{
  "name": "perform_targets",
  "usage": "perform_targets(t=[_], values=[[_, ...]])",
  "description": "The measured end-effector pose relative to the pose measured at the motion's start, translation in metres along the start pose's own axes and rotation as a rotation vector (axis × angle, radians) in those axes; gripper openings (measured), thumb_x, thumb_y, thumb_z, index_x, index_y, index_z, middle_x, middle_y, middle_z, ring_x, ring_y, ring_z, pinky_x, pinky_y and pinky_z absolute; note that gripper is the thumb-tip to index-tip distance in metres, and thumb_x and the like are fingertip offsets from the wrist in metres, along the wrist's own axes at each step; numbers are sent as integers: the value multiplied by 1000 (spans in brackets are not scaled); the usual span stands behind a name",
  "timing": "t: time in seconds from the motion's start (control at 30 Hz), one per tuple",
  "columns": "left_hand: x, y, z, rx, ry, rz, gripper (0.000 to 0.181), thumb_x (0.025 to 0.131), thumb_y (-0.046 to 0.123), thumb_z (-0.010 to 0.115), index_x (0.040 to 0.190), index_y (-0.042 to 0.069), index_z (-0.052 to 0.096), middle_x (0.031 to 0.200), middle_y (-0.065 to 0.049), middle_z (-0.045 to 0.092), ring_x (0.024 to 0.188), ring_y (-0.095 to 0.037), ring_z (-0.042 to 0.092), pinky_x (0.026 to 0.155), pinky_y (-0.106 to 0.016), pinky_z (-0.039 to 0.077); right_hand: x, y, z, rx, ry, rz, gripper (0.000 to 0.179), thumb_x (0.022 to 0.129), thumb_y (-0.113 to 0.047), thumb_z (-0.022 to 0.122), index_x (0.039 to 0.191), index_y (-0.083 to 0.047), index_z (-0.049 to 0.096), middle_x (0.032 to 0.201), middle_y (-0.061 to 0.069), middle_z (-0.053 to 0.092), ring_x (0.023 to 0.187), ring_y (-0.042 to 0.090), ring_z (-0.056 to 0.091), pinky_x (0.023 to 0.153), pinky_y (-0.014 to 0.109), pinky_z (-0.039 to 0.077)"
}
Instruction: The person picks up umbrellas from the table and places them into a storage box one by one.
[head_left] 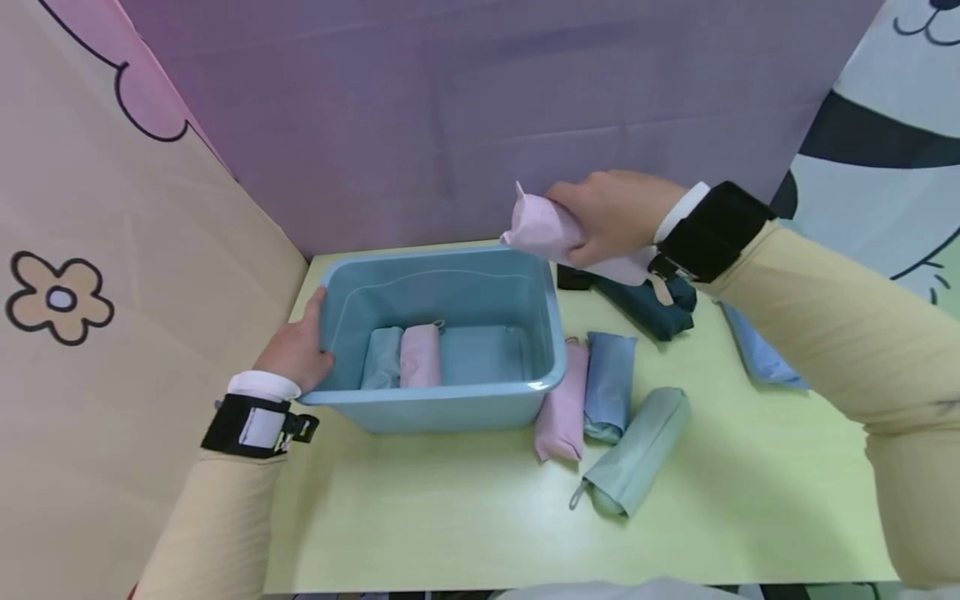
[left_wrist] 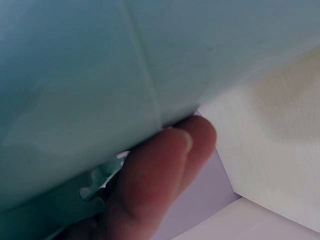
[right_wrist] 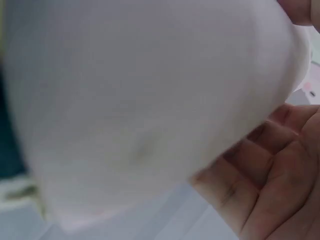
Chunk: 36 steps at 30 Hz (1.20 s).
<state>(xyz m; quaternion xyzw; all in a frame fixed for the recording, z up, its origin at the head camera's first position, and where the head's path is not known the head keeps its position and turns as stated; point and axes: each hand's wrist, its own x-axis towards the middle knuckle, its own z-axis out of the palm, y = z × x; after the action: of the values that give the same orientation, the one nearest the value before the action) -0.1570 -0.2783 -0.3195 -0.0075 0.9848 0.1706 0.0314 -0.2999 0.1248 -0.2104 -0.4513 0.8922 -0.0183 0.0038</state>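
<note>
A blue plastic tub [head_left: 442, 412] stands on the table, and my left hand [head_left: 296, 346] grips its left rim. From close up, the left wrist view has the tub's wall [left_wrist: 90, 85] and my left fingers [left_wrist: 155, 175] against it. My right hand [head_left: 618, 212] holds a pale pink folded umbrella [head_left: 543, 229] above the tub's back right corner. That umbrella [right_wrist: 150, 100] fills much of the right wrist view, with my fingers around it. Inside the tub, a light blue folded umbrella [head_left: 382, 358] lies beside a pink one [head_left: 420, 357].
Right of the tub lie a pink umbrella [head_left: 564, 408], a blue one [head_left: 609, 383] and a green one [head_left: 637, 454] with a strap loop. Dark umbrellas [head_left: 648, 304] sit behind them, partly under my right arm. Another blue one [head_left: 761, 350] lies farther right. A purple cloth wall [head_left: 450, 125] borders the table.
</note>
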Motion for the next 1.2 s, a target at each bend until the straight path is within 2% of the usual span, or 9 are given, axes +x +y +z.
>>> perform_targets(t=[0.13, 0.23, 0.4, 0.53, 0.67, 0.77, 0.87, 1.07, 1.2], values=[[1, 1, 1, -4, -4, -5, 94, 78, 0, 57, 152, -1, 0, 74, -25, 59, 57, -31, 57, 53, -41, 46, 10, -17, -8, 9, -31, 20, 71, 80, -31, 69, 139, -9, 35, 95, 9, 63, 72, 22, 62, 65, 38, 51], [1, 2, 1, -7, -2, -5, 94, 78, 1, 57, 152, 0, 0, 75, -25, 59, 58, -31, 58, 54, -42, 46, 19, -27, -11, 11, -15, 20, 79, 80, -32, 69, 144, -12, 27, 96, 9, 60, 72, 22, 62, 61, 36, 51], [1, 3, 2, -9, 4, -1, 94, 77, 0, 58, 152, 0, 0, 74, -25, 59, 58, -31, 58, 55, -42, 46, 34, -41, -13, 26, 11, -7, 93, 80, -35, 71, 150, -12, 15, 106, 12, 58, 82, 25, 62, 66, 38, 52], [1, 5, 2, -16, 0, -12, 95, 78, 0, 58, 152, 1, 0, 74, -24, 60, 58, -31, 58, 55, -41, 46, 48, -51, -11, 68, 14, -43, 101, 79, -36, 72, 153, -20, 6, 103, 9, 58, 81, 23, 61, 67, 37, 51], [1, 8, 3, -16, 1, -15, 94, 78, 0, 58, 152, 1, 0, 78, -26, 61, 60, -32, 59, 57, -44, 47, 61, -57, -5, 126, 7, -79, 96, 78, -36, 72, 152, -28, 12, 104, 6, 58, 82, 21, 59, 65, 37, 51], [2, 9, 4, -10, 9, -9, 94, 78, -1, 59, 152, 0, 1, 80, -28, 61, 63, -33, 60, 61, -47, 48, 70, -62, 1, 161, -7, -97, 84, 80, -36, 70, 148, -28, 22, 108, 4, 56, 87, 20, 57, 67, 37, 51], [2, 11, 4, -8, 12, -9, 94, 77, -1, 59, 152, 0, 1, 81, -29, 61, 64, -34, 60, 62, -48, 48, 78, -70, 8, 241, -34, -89, 76, 81, -35, 68, 144, -25, 27, 108, 4, 56, 87, 20, 57, 67, 36, 51], [2, 14, 4, -15, 8, -15, 95, 77, -1, 59, 153, 2, 1, 84, -31, 62, 64, -34, 61, 61, -48, 49, 91, -86, 30, 420, -115, 3, 71, 80, -31, 65, 140, -29, 26, 101, 5, 58, 80, 18, 62, 64, 32, 52], [1, 16, 5, -15, 11, -9, 95, 77, -1, 59, 153, 2, 1, 83, -30, 62, 64, -34, 61, 62, -49, 49, 98, -96, 46, 516, -185, 91, 72, 81, -30, 64, 140, -27, 25, 104, 8, 57, 79, 20, 63, 58, 32, 52]])
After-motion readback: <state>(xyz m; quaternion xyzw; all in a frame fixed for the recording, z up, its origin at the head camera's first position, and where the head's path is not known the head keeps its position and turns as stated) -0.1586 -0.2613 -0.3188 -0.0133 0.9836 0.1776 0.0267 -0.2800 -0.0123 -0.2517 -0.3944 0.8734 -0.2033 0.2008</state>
